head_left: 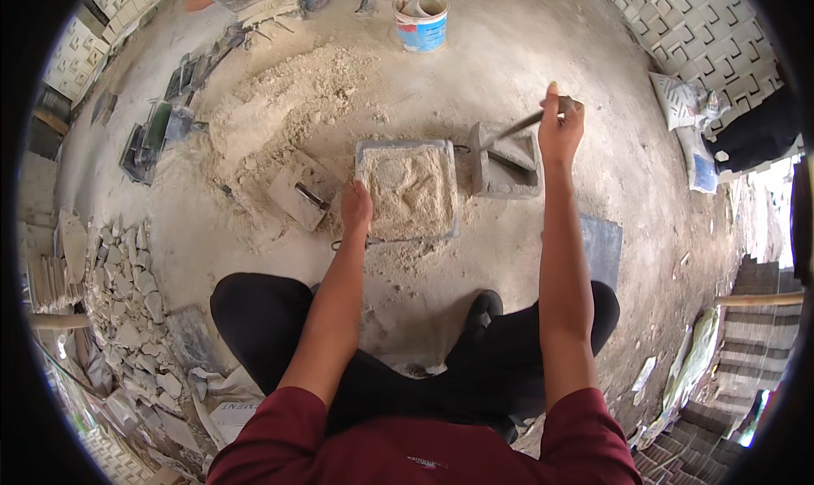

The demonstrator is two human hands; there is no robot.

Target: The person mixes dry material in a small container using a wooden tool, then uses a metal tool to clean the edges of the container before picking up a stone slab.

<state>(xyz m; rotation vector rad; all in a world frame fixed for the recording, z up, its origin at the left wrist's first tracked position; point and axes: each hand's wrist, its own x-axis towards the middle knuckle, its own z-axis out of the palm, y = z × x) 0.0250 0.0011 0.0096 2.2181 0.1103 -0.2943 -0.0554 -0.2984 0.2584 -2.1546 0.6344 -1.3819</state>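
Observation:
A square metal mould lies on the floor in front of me, filled with pale, uneven sandy mix. Fingers of my left hand are closed at the mould's left edge. To the right, my right hand grips a long dark-handled tool that slants down leftward into a grey box. The tool's lower end is partly hidden there, so its exact kind is unclear. Wet-looking grey material shows inside the box. Left of the mould sits a flat board with a dark handle.
A heap of sandy mix spreads at the far left beside dark metal plates. Farther off stands a blue and white bucket. Broken tile pieces lie at left, a grey slab by my right knee, and sacks at right.

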